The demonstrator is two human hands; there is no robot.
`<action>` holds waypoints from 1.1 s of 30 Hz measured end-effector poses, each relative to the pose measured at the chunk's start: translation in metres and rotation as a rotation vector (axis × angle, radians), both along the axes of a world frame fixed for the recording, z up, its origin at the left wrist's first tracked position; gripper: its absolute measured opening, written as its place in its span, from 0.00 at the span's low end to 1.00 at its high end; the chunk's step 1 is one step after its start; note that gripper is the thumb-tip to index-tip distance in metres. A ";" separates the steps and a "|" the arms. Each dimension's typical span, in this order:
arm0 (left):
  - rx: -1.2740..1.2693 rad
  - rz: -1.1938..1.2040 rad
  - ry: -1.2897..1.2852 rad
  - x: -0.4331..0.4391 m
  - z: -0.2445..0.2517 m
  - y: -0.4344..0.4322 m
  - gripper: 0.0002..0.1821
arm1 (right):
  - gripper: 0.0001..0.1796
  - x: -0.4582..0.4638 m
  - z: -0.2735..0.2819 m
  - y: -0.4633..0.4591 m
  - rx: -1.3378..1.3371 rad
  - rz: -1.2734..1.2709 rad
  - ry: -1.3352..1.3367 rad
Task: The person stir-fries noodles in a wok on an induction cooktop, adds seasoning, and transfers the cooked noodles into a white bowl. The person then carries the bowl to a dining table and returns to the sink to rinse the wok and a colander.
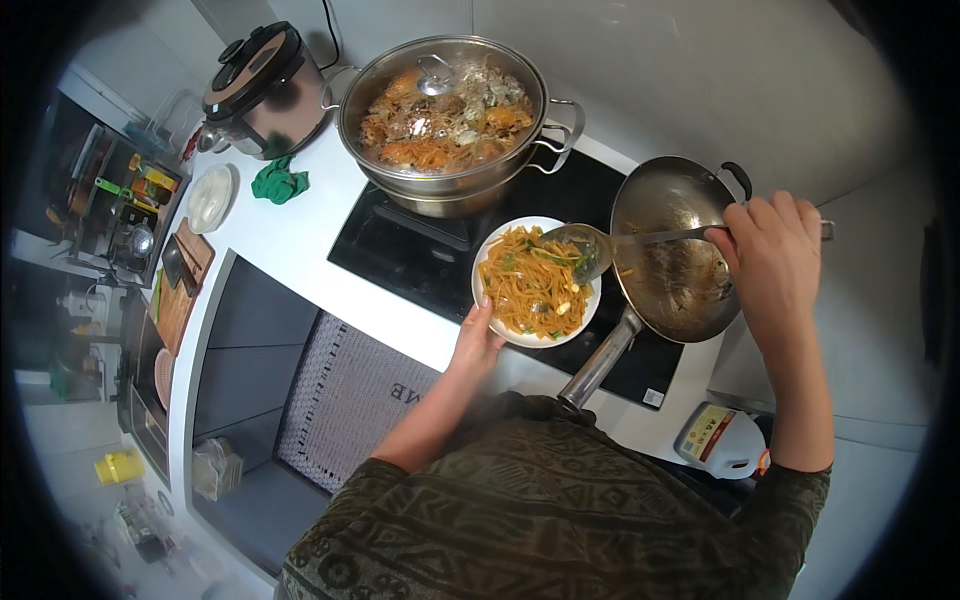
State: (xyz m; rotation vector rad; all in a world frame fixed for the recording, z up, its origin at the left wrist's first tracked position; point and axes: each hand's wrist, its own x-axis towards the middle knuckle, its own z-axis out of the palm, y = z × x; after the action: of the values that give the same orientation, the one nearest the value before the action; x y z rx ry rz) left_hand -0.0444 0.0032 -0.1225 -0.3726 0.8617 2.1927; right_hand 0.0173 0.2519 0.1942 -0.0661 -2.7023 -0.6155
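Note:
My left hand [480,337] grips the near-left rim of a white plate [480,279] heaped with cooked shredded potato [529,289] and bits of green. The handle of a metal cooking ladle [589,251] is in my right hand [780,259], above the wok. Its bowl rests against the food on the plate's upper right side; whether any food sits inside the bowl I cannot tell. Beside the plate stands a steel wok [667,217] with oily residue and a few stray shreds. Its long metal handle [600,364] points towards my body.
A lidded steel steamer pot [450,169] full of food stands on the black cooktop [375,240]. Further left are an electric pressure cooker [270,97], a green cloth [279,181], stacked white dishes [210,199] and a cutting board [176,315] with a cleaver. A plastic jug [731,442] lies at lower right.

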 end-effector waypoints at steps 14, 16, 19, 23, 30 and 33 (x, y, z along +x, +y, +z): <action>0.029 -0.027 0.027 0.004 0.000 -0.020 0.22 | 0.11 0.023 0.015 -0.001 -0.041 -0.011 0.047; -0.016 -0.001 0.010 0.007 0.007 -0.020 0.23 | 0.11 0.030 0.012 0.025 -0.186 -0.151 -0.027; -0.026 -0.010 0.023 0.004 0.005 -0.019 0.23 | 0.13 0.049 0.000 0.062 -0.432 -0.338 -0.144; -0.028 -0.002 0.030 0.003 0.009 -0.013 0.24 | 0.13 0.069 -0.002 0.115 -0.757 -0.683 -0.277; -0.025 -0.009 0.074 0.002 0.008 -0.009 0.26 | 0.09 0.083 -0.024 0.211 -0.011 -0.524 -0.213; -0.020 0.019 0.098 0.004 0.004 -0.012 0.27 | 0.08 0.070 -0.037 0.239 0.054 -0.538 -0.312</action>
State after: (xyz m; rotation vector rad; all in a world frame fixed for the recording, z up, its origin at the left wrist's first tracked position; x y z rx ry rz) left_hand -0.0406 -0.0086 -0.1182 -0.2863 0.9375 2.2367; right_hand 0.0871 0.4911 0.1571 -0.7606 -2.9714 -0.9133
